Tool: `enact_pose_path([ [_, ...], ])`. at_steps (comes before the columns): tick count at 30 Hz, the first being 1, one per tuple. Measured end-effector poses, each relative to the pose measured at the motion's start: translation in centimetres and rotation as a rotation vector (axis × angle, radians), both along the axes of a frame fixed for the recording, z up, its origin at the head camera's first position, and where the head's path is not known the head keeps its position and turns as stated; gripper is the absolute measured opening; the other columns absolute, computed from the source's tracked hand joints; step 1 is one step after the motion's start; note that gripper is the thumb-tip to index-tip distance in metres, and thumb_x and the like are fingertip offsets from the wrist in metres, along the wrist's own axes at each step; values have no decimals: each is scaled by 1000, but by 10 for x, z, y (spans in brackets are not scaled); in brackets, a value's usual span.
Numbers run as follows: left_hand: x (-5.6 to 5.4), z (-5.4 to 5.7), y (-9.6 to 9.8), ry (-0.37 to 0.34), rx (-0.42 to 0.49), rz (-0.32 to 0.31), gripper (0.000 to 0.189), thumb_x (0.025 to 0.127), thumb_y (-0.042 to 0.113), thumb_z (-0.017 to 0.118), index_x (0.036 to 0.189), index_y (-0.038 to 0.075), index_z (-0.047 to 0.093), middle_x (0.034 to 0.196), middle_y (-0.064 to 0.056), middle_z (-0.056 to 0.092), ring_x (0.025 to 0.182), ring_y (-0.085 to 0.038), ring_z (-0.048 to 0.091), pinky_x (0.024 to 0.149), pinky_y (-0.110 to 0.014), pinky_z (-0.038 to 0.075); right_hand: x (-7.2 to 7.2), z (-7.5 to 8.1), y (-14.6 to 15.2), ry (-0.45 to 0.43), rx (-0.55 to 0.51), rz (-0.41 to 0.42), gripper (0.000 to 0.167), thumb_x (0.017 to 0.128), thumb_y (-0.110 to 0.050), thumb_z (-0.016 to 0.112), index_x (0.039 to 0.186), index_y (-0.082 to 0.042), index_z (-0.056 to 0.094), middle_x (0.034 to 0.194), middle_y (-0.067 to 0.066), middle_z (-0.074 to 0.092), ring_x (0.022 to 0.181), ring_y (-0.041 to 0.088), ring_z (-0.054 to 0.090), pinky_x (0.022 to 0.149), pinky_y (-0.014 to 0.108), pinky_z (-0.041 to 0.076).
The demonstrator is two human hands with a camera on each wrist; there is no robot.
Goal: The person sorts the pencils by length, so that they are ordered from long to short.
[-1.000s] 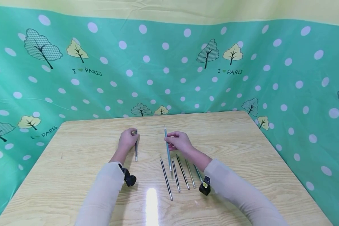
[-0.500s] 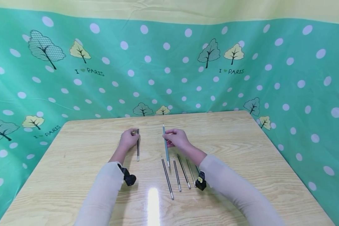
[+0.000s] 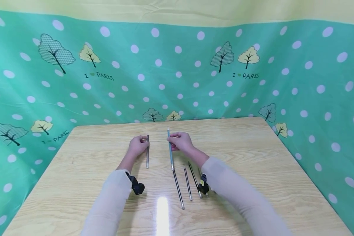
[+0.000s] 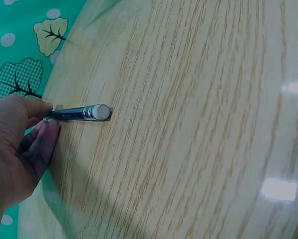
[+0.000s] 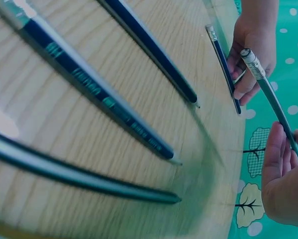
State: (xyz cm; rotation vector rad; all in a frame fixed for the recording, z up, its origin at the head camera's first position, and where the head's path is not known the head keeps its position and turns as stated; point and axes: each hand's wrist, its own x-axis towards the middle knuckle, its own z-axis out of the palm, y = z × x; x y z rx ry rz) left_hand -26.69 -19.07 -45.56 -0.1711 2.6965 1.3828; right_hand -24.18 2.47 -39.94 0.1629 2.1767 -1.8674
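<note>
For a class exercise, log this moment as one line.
left hand: pinches dark pencil; right hand: holds blue pencil; table: more pencils

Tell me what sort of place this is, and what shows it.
Probably a makeshift indoor recording corner: a polka-dot cloth hangs like a backdrop behind and beside a wood-grain table, and small black devices, perhaps cameras, are worn near the ends of both sleeves.

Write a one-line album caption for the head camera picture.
At a wood-grain table, the left hand holds a dark pencil, the right hand a light-blue pencil, with other pencils lying nearby.
</note>
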Motion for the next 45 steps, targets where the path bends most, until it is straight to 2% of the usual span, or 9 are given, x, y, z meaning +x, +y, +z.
enact_pose_path([
  [6, 2, -1, -1, 18, -34, 10, 42, 90, 15, 57, 130, 3, 51, 106, -15, 56, 88, -22, 57, 67, -23, 57, -5, 0, -13, 12, 20, 8, 24, 87, -18, 66, 107, -6, 64, 85, 7, 64, 65, 12, 61, 62, 25, 59],
  [15, 4, 2, 1, 19, -94, 11, 42, 90, 18, 58, 130, 5, 52, 105, -14, 58, 88, -22, 57, 69, -24, 55, -9, -4, -30, -1, 26, 6, 24, 86, -18, 66, 107, -6, 64, 84, 7, 64, 63, 12, 61, 61, 25, 59],
  [22, 2, 2, 1, 16, -85, 9, 42, 91, 18, 58, 130, 5, 52, 104, -14, 57, 87, -21, 57, 68, -24, 56, -13, -10, -36, -1, 20, 2, 24, 86, -17, 66, 108, -6, 64, 80, 5, 63, 62, 12, 60, 67, 30, 60],
  [31, 5, 3, 2, 17, -54, 7, 41, 91, 16, 58, 130, 4, 52, 101, -13, 57, 82, -19, 58, 66, -23, 57, -21, -11, -46, 5, 20, -45, 25, 86, -17, 67, 108, -6, 64, 77, 5, 61, 61, 13, 59, 73, 37, 59],
  [36, 4, 1, 2, 7, -57, 3, 42, 91, 17, 58, 130, 5, 52, 99, -12, 57, 79, -17, 58, 65, -22, 56, -25, -13, -53, -4, 29, -44, 23, 86, -16, 67, 106, -5, 64, 77, 7, 63, 57, 12, 58, 69, 34, 60],
  [45, 2, 1, 0, 30, -97, -3, 42, 90, 18, 60, 129, 5, 53, 96, -11, 59, 78, -17, 58, 65, -23, 54, -30, -21, -66, -10, 66, -43, 22, 84, -15, 68, 104, -5, 64, 74, 6, 62, 54, 11, 57, 56, 25, 58],
])
